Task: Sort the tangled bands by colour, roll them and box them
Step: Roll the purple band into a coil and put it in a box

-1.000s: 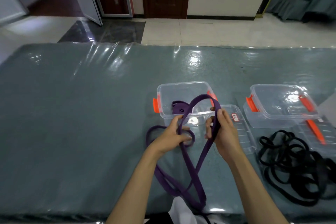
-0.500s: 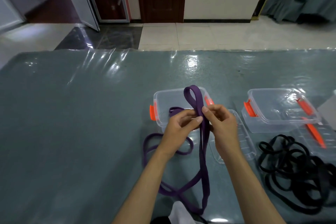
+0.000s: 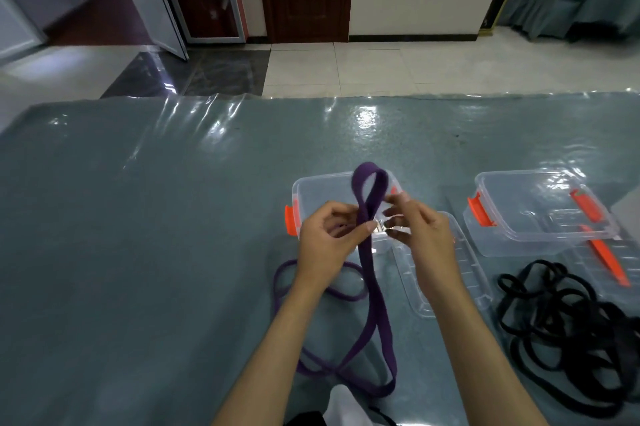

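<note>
Above the clear box (image 3: 332, 183), the left hand (image 3: 329, 245) pinches the doubled purple band (image 3: 367, 218); the right hand (image 3: 420, 235) has just let go, fingers loose, ready to start rolling.

- The left hand (image 3: 329, 238) pinched the purple band (image 3: 375, 287) between thumb and curled fingers.
- The right hand (image 3: 420, 235) hovered just right, fingers loosely spread.

Black bands (image 3: 568, 328) cropped at right
</note>
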A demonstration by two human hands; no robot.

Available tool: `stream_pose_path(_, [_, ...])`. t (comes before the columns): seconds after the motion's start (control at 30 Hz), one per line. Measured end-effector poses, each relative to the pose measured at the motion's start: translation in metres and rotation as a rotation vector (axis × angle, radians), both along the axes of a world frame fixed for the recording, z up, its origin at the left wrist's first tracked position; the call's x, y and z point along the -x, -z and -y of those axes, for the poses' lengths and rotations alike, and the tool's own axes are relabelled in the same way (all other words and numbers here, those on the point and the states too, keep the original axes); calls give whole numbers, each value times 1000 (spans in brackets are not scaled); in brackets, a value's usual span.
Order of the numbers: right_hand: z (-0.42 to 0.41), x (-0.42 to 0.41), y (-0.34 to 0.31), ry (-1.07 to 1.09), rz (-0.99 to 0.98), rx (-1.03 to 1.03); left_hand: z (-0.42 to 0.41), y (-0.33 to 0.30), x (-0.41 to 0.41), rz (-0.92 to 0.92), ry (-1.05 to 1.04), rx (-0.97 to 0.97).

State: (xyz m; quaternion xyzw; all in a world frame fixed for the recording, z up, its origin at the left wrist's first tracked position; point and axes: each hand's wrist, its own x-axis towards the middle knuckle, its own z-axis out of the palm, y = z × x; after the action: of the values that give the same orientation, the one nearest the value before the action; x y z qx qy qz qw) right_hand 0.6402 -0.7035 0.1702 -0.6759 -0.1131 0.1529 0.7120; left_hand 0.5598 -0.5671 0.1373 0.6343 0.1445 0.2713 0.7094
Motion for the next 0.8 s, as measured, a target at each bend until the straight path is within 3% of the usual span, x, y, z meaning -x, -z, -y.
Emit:
stream_pose_path(0.13, [8,-9,-16,-13,3,5,-20,4,8,-106,20,-327])
stream_pose_path(0.27, [10,-10,-25,-24,107,176,-26,4,13,-116,68,-629])
stream_pose_path(0.43, [12,-5,-18,-3,150,339,-30,4,21,-117,137,-731])
stream_pose_path(0.57, [18,-1,-16,-36,-58,98,-33,7,30,-144,136,-734])
stream_pose_path(0.8, [27,9,-10,-12,-42,13,-18,7,37,-130,146,-703])
